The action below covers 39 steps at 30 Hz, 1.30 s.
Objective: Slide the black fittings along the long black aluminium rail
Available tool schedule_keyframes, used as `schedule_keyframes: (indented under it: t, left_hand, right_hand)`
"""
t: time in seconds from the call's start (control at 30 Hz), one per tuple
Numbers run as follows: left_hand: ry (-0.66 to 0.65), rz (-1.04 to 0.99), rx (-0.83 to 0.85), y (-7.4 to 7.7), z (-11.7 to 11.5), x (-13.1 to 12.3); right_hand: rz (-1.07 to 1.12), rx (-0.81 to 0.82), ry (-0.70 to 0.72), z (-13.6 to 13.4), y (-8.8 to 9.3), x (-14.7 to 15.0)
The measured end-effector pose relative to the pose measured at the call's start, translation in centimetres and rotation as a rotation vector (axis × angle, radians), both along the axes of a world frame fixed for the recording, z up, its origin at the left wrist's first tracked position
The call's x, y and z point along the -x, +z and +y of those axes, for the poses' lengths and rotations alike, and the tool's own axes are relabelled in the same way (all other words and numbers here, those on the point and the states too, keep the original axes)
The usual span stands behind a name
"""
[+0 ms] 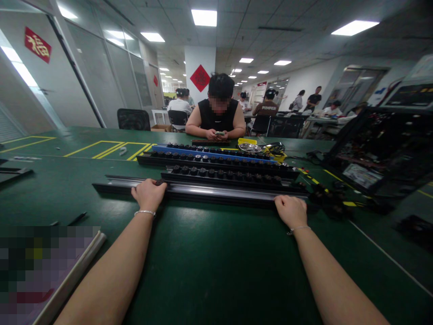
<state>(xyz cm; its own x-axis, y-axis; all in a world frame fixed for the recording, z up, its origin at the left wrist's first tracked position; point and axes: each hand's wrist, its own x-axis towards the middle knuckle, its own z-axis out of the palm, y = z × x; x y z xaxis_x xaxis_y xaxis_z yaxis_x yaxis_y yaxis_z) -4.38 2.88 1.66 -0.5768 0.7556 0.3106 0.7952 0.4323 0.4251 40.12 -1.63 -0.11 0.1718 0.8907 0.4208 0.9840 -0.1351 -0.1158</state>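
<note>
A long black and silver metal rail lies across the green table in front of me. My left hand is closed over the rail left of its middle, next to a small black part on it. My right hand is closed over the rail near its right end. Both arms are stretched forward, each with a thin bracelet at the wrist. Just behind the rail lie more long strips carrying rows of black round sockets, one of them on a blue base.
A person sits across the table holding a small device. A pile of black parts lies at the rail's right end. An open black machine case stands at right. A silver rail lies near left. Other people sit behind.
</note>
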Motion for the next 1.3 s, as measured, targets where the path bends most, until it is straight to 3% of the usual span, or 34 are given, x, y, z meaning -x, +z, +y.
schedule_keyframes:
  t: [1.3]
  left_hand:
    - [-0.115,0.017,-0.023,-0.3,-0.1,-1.6]
  right_hand:
    - [0.018,0.034,-0.007,0.1,0.0,-0.1]
